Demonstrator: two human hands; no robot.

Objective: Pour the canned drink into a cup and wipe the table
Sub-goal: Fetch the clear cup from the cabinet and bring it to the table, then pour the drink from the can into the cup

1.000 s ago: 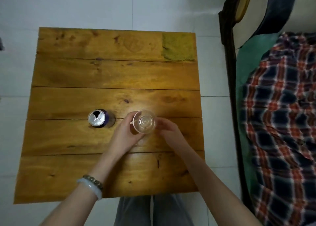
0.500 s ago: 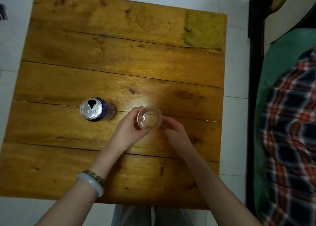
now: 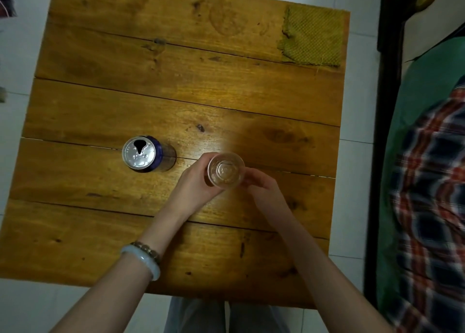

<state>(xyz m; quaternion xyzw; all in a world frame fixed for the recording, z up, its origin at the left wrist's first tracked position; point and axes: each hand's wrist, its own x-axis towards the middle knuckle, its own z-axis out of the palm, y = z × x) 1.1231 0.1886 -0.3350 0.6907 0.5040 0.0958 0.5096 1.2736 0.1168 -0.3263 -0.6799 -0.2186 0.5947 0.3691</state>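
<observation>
Steadying the clear plastic cup (image 3: 226, 168) upright with both hands (image 3: 195, 181) (image 3: 261, 189), fingers curled round it, so the opened can (image 3: 141, 154) beside it pours cleanly.

White tiled floor (image 3: 357, 106), dark bed frame (image 3: 387, 106), green sheet (image 3: 422, 101), plaid blanket (image 3: 432, 194)

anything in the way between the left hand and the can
Nothing visible does. The can stands just left of the left hand, with only table between them. That hand holds the cup together with the right hand. The cloth lies at the far right corner.
</observation>
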